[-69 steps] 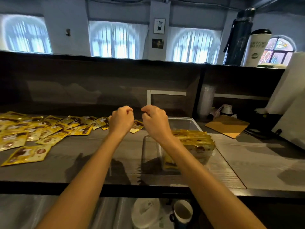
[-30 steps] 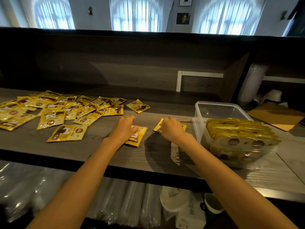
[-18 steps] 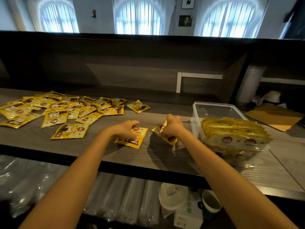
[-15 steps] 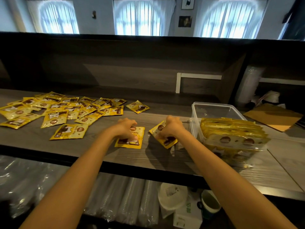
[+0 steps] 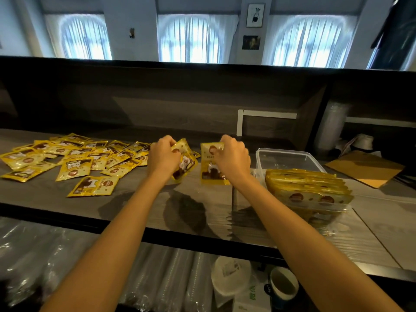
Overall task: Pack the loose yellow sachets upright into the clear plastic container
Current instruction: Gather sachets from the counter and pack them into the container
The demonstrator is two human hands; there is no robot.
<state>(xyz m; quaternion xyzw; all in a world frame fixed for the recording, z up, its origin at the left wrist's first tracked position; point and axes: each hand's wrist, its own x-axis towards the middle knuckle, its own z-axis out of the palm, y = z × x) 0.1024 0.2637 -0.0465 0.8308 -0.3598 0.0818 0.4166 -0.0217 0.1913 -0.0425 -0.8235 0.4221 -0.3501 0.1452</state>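
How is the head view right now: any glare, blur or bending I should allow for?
Head view: the windows are blown out and backlight the scene; the counter is dim, with arm shadows; the wide lens bends the edges; both hands, left and right, and their sachets look slightly soft.

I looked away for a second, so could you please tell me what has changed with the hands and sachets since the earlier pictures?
Both hands have lifted a sachet off the counter: the left hand now holds one tilted, the right hand holds another upright. A second ago those two lay flat under the hands. The loose pile and the partly filled clear container are unchanged.
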